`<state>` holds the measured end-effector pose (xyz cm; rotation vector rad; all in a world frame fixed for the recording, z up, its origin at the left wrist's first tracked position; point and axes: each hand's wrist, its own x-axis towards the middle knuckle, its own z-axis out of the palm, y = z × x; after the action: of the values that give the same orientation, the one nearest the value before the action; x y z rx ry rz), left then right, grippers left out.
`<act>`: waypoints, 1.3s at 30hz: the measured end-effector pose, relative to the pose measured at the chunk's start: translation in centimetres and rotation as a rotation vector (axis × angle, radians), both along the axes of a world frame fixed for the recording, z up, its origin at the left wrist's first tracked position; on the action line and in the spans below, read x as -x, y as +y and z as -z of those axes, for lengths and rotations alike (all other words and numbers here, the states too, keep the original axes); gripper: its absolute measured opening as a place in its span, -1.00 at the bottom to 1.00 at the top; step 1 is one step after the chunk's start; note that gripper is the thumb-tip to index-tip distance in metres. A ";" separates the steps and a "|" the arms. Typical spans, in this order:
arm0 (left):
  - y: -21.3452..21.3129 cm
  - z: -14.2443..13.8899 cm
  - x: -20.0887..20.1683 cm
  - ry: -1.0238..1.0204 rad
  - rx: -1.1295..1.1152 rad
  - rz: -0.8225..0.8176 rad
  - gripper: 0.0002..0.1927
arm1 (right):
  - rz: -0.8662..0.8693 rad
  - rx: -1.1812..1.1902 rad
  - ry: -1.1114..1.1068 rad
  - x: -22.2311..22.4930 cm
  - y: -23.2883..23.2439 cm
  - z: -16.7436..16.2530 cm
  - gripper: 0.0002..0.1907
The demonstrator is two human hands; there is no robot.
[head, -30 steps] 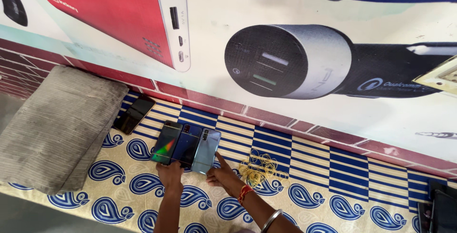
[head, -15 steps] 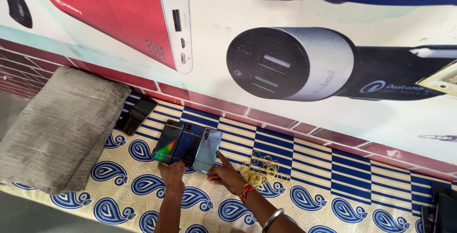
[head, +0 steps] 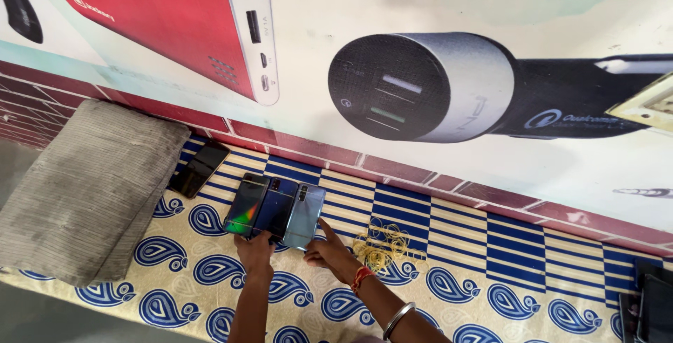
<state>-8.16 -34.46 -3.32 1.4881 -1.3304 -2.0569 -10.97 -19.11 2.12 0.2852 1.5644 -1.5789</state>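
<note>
Three phones lie side by side, backs up, on a blue and cream patterned cloth (head: 449, 231): a dark iridescent phone (head: 246, 205), a dark blue phone (head: 275, 207) and a light blue phone (head: 305, 215). My left hand (head: 254, 253) rests at the near ends of the dark phones, fingertips touching them. My right hand (head: 328, 249) touches the near right corner of the light blue phone with a finger stretched out. The right wrist wears a red thread and a metal bangle.
A black phone (head: 199, 168) lies apart to the left, beside a grey ribbed cushion (head: 87, 189). A heap of yellow rubber bands (head: 382, 245) sits right of my right hand. More dark devices (head: 652, 304) lie at the right edge. A large poster covers the wall behind.
Both hands stay at the near ends of the three phones, with barely any shift. The view has drifted slightly.
</note>
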 end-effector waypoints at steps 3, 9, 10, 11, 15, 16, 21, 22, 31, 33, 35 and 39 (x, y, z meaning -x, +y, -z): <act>1.6 0.6 0.5 0.029 0.083 -0.031 -0.17 | 0.019 -0.005 -0.002 -0.1 0.3 -0.3 -0.07; 3.8 2.7 -0.9 -0.039 0.473 0.148 -0.53 | 0.021 0.003 0.032 -1.0 0.3 0.0 -0.18; 4.3 2.9 -1.0 0.022 0.346 0.141 -0.64 | 0.008 -0.009 0.042 -1.1 0.4 0.1 -0.19; 4.5 3.0 -1.1 0.029 0.390 0.148 -0.70 | 0.003 -0.014 0.036 -1.1 0.4 0.1 -0.19; 5.5 3.5 -1.9 0.104 0.493 0.148 -0.76 | -0.011 -0.036 0.005 -1.4 0.7 0.0 -0.20; 5.5 3.5 -2.0 0.134 0.504 0.141 -0.74 | -0.013 -0.039 -0.004 -1.5 0.7 -0.1 -0.21; 4.2 2.8 -1.2 0.127 0.117 -0.119 -0.69 | -0.026 -0.021 0.000 -1.9 1.0 -0.4 -0.23; 4.0 2.6 -1.1 0.111 0.076 -0.153 -0.69 | -0.034 -0.017 0.000 -2.0 1.2 -0.4 -0.23; 1.8 1.0 0.0 -0.013 -0.368 -0.356 -0.87 | -0.054 0.003 -0.012 -1.9 1.5 -0.8 -0.24; 1.4 0.8 0.2 -0.013 -0.355 -0.328 -0.85 | -0.046 0.012 -0.010 -1.9 1.6 -0.8 -0.24; 1.2 0.8 0.1 -0.001 -0.326 -0.321 -0.85 | -0.046 0.013 -0.007 -1.9 1.5 -0.8 -0.25; 1.5 1.6 -0.3 0.005 -0.163 -0.249 -0.90 | -0.048 -0.005 -0.004 -1.8 1.4 -0.8 -0.27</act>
<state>-7.85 -32.97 -4.88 1.6221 -0.9382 -2.0438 -9.14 -17.67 2.93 0.2515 1.5616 -1.5361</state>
